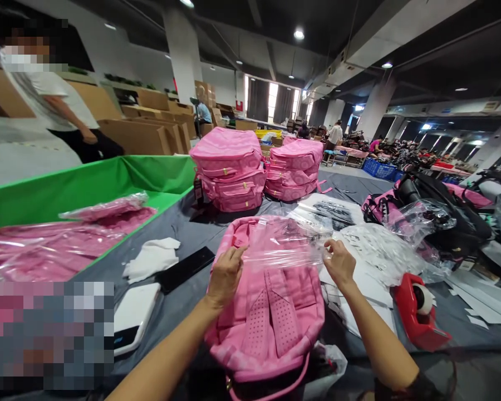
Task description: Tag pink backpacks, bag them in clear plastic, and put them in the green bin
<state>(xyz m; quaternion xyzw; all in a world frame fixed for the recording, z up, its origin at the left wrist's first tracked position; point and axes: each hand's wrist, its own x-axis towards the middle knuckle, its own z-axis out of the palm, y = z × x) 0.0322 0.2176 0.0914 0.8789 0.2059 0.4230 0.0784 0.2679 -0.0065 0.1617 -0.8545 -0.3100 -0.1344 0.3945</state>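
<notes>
A pink backpack [271, 328] lies on the dark cloth in front of me, its dotted shoulder straps facing up. Over its upper part a clear plastic bag [284, 253] is stretched between my hands. My left hand [227, 273] pinches the bag's left edge above the backpack's side. Beyond the backpack's right side, my right hand [339, 262] grips the other edge with curled fingers. Behind stand two upright stacks of pink backpacks [231, 172], [294, 170]. A pile of clear plastic bags [379, 250] lies right of my right hand.
A red tape dispenser [420, 312] sits at right, near black backpacks [438, 206]. On the left are a black phone [186, 269], a white device [136, 317] and a white cloth [152, 259]. Wrapped pink items [45, 250] lie in a green bin [150, 172]. A person [62, 106] stands beyond it.
</notes>
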